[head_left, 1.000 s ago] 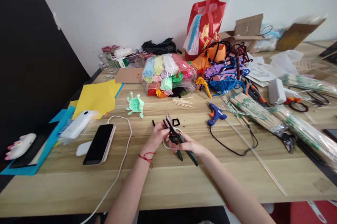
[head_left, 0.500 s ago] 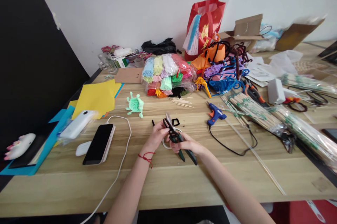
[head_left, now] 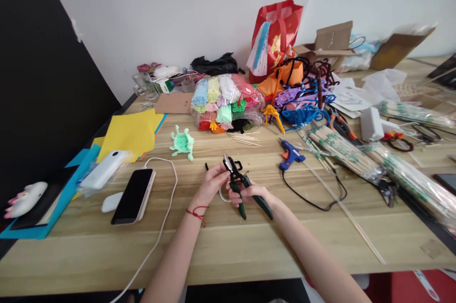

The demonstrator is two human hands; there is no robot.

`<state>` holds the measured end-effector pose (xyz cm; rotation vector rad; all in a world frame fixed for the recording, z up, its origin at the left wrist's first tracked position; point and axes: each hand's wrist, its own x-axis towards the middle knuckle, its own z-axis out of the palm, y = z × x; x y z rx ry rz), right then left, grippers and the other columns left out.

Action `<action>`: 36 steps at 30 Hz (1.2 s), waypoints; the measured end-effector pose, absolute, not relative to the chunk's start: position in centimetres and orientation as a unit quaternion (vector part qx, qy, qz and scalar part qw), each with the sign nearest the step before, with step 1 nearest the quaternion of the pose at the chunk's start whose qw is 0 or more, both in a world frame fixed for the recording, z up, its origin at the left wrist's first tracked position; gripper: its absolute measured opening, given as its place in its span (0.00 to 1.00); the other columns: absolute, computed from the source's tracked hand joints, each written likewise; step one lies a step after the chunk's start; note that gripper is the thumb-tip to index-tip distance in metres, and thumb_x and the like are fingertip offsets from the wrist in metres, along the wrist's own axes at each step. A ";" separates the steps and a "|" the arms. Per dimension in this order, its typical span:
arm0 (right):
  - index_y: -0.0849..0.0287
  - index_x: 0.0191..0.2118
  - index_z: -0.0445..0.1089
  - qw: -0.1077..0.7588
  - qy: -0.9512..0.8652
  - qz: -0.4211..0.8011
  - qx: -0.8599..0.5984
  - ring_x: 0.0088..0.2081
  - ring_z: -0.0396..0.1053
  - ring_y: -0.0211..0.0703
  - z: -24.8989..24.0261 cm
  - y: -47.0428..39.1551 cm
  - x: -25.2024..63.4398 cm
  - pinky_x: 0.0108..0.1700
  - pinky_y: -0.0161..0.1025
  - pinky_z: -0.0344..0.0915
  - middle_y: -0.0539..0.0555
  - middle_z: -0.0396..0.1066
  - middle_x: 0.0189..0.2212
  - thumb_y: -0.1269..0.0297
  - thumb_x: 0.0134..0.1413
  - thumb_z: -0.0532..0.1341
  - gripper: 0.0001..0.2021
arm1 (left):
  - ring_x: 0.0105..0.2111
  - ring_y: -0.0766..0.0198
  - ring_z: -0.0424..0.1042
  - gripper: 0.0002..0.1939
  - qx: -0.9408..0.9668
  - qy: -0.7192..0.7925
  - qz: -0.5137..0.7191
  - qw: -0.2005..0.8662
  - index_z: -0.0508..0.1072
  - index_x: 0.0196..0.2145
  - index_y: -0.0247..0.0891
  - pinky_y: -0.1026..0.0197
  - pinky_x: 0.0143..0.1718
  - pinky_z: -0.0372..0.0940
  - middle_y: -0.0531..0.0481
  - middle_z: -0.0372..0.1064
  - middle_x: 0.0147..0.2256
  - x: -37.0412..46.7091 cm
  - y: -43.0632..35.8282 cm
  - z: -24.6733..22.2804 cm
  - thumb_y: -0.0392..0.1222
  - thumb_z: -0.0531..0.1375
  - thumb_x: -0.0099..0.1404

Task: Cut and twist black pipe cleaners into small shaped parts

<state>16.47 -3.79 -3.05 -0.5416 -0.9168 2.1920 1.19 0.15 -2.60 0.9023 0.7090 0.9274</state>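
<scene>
Your right hand [head_left: 253,193] grips the cutters [head_left: 235,175] by their spread handles, near the middle of the frame. Your left hand [head_left: 213,181] is pinched together beside the blades; you can't tell from here what is between its fingertips. Keep those fingertips outside the cutting line, steady the cutters above the desk [head_left: 213,255], and squeeze the handles evenly, without twisting.

Glue gun [head_left: 291,155] right of green-handled cutters [head_left: 239,184].
</scene>
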 end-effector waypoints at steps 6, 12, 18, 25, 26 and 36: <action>0.61 0.41 0.62 0.443 -0.400 0.771 -0.222 0.29 0.58 0.40 -2.9 -3.0 17.9 0.38 0.44 0.60 0.50 0.58 0.27 0.56 0.35 0.60 0.23 | 0.26 0.71 0.66 0.13 0.405 0.377 0.498 0.667 0.69 0.29 0.33 0.66 0.32 0.62 0.55 0.67 0.24 0.6 1.4 -3.7 0.42 0.67 0.50; 0.58 0.50 0.56 0.509 -0.595 0.388 -0.486 0.42 0.62 0.48 -2.2 -2.6 20.9 0.46 0.45 0.58 0.57 0.62 0.41 0.59 0.43 0.61 0.26 | 0.27 0.72 0.64 0.15 0.405 0.399 0.536 0.625 0.71 0.35 0.34 0.67 0.31 0.61 0.54 0.67 0.28 -0.4 2.6 -4.4 0.43 0.65 0.51; 0.64 0.51 0.57 0.328 -0.649 0.044 -0.685 0.47 0.59 0.60 -4.7 -1.8 21.3 0.49 0.52 0.52 0.64 0.61 0.44 0.59 0.39 0.61 0.30 | 0.28 0.71 0.64 0.16 0.464 0.407 0.507 0.602 0.72 0.41 0.35 0.68 0.32 0.60 0.53 0.65 0.27 -0.8 2.7 -4.7 0.44 0.62 0.56; 0.66 0.55 0.55 0.245 -0.662 -0.007 -0.709 0.47 0.57 0.59 -6.6 -1.4 21.6 0.50 0.54 0.50 0.64 0.60 0.44 0.59 0.42 0.59 0.32 | 0.32 0.67 0.69 0.15 0.497 0.434 0.485 0.574 0.73 0.38 0.35 0.64 0.36 0.64 0.48 0.71 0.33 -0.3 2.5 -5.0 0.46 0.63 0.55; 0.66 0.55 0.55 0.244 -0.661 -0.010 -0.709 0.47 0.57 0.59 -6.6 -1.4 21.7 0.50 0.55 0.50 0.64 0.60 0.45 0.58 0.43 0.59 0.32 | 0.32 0.66 0.69 0.15 0.505 0.434 0.484 0.568 0.73 0.37 0.35 0.63 0.37 0.64 0.47 0.71 0.35 -0.2 2.5 -5.0 0.46 0.63 0.55; 0.56 0.53 0.63 0.274 -0.777 0.033 -0.566 0.58 0.53 0.52 -4.8 -1.6 20.2 0.60 0.55 0.42 0.59 0.61 0.55 0.75 0.52 0.51 0.22 | 0.38 0.61 0.71 0.08 0.628 0.490 0.473 0.375 0.72 0.36 0.37 0.58 0.43 0.63 0.46 0.72 0.36 -0.6 2.2 -5.3 0.40 0.61 0.57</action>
